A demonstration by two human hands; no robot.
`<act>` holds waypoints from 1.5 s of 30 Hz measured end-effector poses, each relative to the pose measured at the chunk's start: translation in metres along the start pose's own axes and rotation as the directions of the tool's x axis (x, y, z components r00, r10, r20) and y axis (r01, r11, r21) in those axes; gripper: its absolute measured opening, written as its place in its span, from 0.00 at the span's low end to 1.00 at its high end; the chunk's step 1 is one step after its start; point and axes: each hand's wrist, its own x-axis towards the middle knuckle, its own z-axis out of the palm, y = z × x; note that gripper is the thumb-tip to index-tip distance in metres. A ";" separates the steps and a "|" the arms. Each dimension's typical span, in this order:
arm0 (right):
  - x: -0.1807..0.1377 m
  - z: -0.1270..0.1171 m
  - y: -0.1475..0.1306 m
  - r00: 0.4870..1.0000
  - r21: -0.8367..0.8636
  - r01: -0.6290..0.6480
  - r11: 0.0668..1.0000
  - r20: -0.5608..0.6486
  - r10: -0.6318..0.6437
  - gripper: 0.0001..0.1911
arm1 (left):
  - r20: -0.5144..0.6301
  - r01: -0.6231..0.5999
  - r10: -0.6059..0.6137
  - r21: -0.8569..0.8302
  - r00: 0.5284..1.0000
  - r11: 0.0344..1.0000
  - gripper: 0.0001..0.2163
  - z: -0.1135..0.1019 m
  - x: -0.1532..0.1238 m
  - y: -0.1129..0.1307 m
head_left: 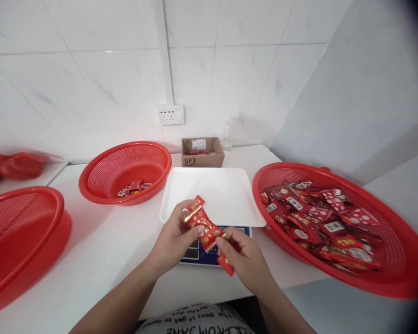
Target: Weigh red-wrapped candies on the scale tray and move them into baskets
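Observation:
Between my two hands is a small red and gold wrapped candy packet (206,229), held over the front of a scale. My left hand (177,239) pinches its upper left part, thumb on top; a bit of red wrapper sticks up behind these fingers. My right hand (242,257) is closed on its lower right end, and another red wrapper piece (225,264) shows below the fingers. Whether these red pieces are separate packets I cannot tell. Under my hands, the scale has a blue panel (199,260) and a white tray (226,190) with nothing on it.
At right, a large red basket (400,222) holds many packets. A red basket (97,174) at back left holds several packets; another red basket (57,218) stands at left. A cardboard box (202,161) sits behind the scale, below a wall socket (171,114). Red bags (17,165) lie far left.

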 end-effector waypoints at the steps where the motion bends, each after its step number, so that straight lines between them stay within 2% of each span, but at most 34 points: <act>1: 0.000 0.000 0.001 1.000 0.018 -0.028 0.999 0.015 0.028 0.20 | -0.032 -0.017 0.019 0.044 0.999 0.999 0.24 0.000 0.004 -0.001; 3: 0.001 0.000 0.004 0.997 0.046 -0.067 0.997 0.032 0.066 0.21 | -0.094 -0.064 0.083 0.189 0.992 0.980 0.23 0.001 0.013 -0.004; 5: 0.002 -0.001 0.006 0.996 0.044 -0.086 0.995 0.038 0.084 0.22 | -0.122 -0.122 0.185 0.398 0.975 0.909 0.22 0.000 0.023 -0.008; 7: 0.001 -0.002 0.010 0.994 0.010 -0.097 0.995 0.041 0.097 0.22 | -0.087 -0.188 0.309 0.631 0.947 0.753 0.21 -0.002 0.030 -0.013; 9: -0.001 -0.005 0.015 0.993 -0.026 -0.107 0.994 0.053 0.108 0.22 | 0.042 -0.273 0.406 0.803 0.913 0.530 0.16 -0.003 0.032 -0.018; 11: -0.004 -0.008 0.021 0.991 -0.028 -0.113 0.993 0.065 0.115 0.22 | 0.201 -0.367 0.422 0.858 0.884 0.360 0.09 -0.003 0.031 -0.021; 12: -0.006 -0.010 0.023 0.991 -0.018 -0.115 0.993 0.072 0.116 0.22 | 0.262 -0.406 0.410 0.857 0.873 0.316 0.07 -0.002 0.030 -0.022; 14: -0.009 -0.011 0.028 0.989 0.016 -0.127 0.992 0.076 0.125 0.22 | 0.334 -0.452 0.377 0.844 0.864 0.287 0.06 0.000 0.028 -0.024; 17: -0.013 -0.011 0.031 0.983 0.071 -0.177 0.982 0.070 0.172 0.21 | 0.375 -0.473 0.343 0.838 0.861 0.273 0.10 0.002 0.028 -0.028; 20: -0.013 -0.011 0.031 0.982 0.111 -0.186 0.976 0.045 0.183 0.21 | 0.409 -0.506 0.337 0.814 0.848 0.285 0.12 0.005 0.030 -0.027; 22: -0.013 -0.013 0.031 0.990 0.145 -0.130 0.981 -0.028 0.136 0.21 | 0.410 -0.524 0.352 0.780 0.841 0.343 0.11 0.007 0.026 -0.021; 24: -0.012 -0.015 0.031 0.988 0.141 -0.023 0.990 -0.149 0.044 0.20 | 0.381 -0.492 0.319 0.750 0.868 0.441 0.11 0.012 0.018 -0.012; 26: -0.013 -0.016 0.032 0.961 0.069 0.086 0.994 -0.268 -0.065 0.18 | 0.359 -0.416 0.215 0.725 0.908 0.549 0.12 0.017 0.008 -0.006; 28: -0.013 -0.013 0.032 0.937 -0.022 0.153 0.988 -0.315 -0.152 0.17 | 0.349 -0.333 0.104 0.702 0.931 0.629 0.12 0.021 -0.001 -0.004; 32: -0.014 -0.002 0.029 0.959 -0.063 0.162 0.985 -0.224 -0.172 0.18 | 0.241 -0.142 -0.021 0.640 0.970 0.755 0.11 0.025 -0.009 -0.009; 34: -0.013 0.004 0.027 0.969 -0.071 0.164 0.984 -0.176 -0.174 0.19 | 0.193 -0.029 -0.087 0.527 0.977 0.849 0.10 0.025 -0.009 -0.011; 36: -0.012 0.008 0.026 0.972 -0.080 0.167 0.983 -0.152 -0.178 0.19 | 0.197 0.052 -0.134 0.375 0.971 0.925 0.10 0.023 -0.010 -0.012; 38: -0.012 0.010 0.026 0.975 -0.072 0.166 0.984 -0.138 -0.174 0.18 | 0.205 0.084 -0.141 0.265 0.969 0.961 0.11 0.022 -0.011 -0.011; 40: -0.011 0.010 0.027 0.977 -0.043 0.159 0.986 -0.139 -0.164 0.17 | 0.179 0.074 -0.118 0.234 0.977 0.969 0.12 0.020 -0.012 -0.011; 43: -0.010 0.006 0.028 0.976 -0.002 0.135 0.991 -0.174 -0.134 0.17 | 0.083 0.020 -0.048 0.310 0.995 0.950 0.13 0.014 -0.010 -0.012; 45: -0.009 0.002 0.027 0.972 0.008 0.113 0.994 -0.208 -0.109 0.17 | 0.015 -0.070 0.071 0.459 0.997 0.886 0.12 0.008 -0.004 -0.013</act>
